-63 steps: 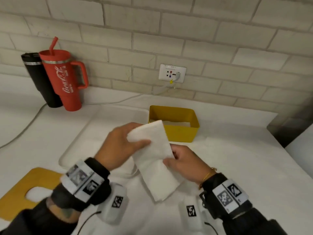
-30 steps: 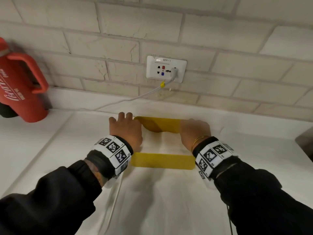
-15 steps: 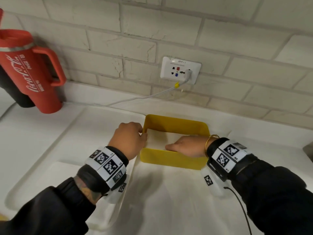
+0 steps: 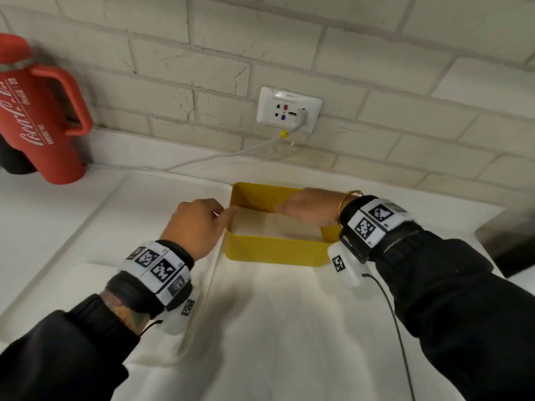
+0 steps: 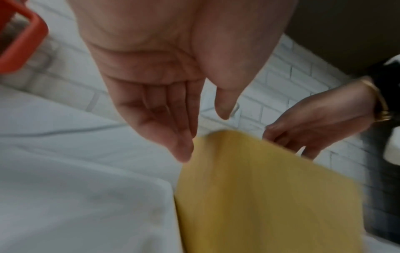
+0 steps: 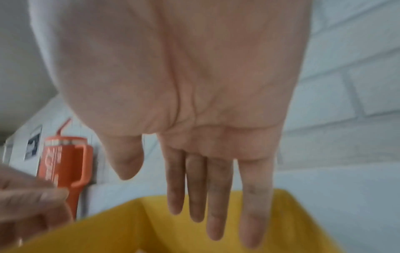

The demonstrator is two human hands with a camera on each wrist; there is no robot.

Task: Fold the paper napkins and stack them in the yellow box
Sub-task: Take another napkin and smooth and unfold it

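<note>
On the far left stands the red cup [image 4: 37, 111] with a dark bottle [image 4: 13, 162] behind it, against the brick wall. My left hand [image 4: 199, 224] sits just beside the left wall of the yellow box [image 4: 275, 251], its grip apart: fingers relaxed, thumb clear of them, nothing held. The box rests on the white bench [image 4: 275, 314], below the wall socket [image 4: 288, 110] and its cable [image 4: 185, 162]. Inside it lie the folded napkins [image 4: 278, 225], flat and white. My right hand [image 4: 311, 209] reaches over the box from the right, grip also apart, fingers straight and empty.

I judge the placing step as done: at least one folded napkin is in the box, and neither hand carries paper. How many lie stacked I cannot tell, nor can I see any unfolded napkins waiting, so I cannot tell how much is left.

The head view alone shows the napkins in the box. The left wrist view, blurred, shows the left palm [image 5: 151, 77] empty and only the outside of the box [image 5: 270, 196]. The right wrist view confirms straight fingers [image 6: 216, 196] above the yellow rim [image 6: 129, 222], and catches the cup's straw [image 6: 63, 126], cut off in the head view
</note>
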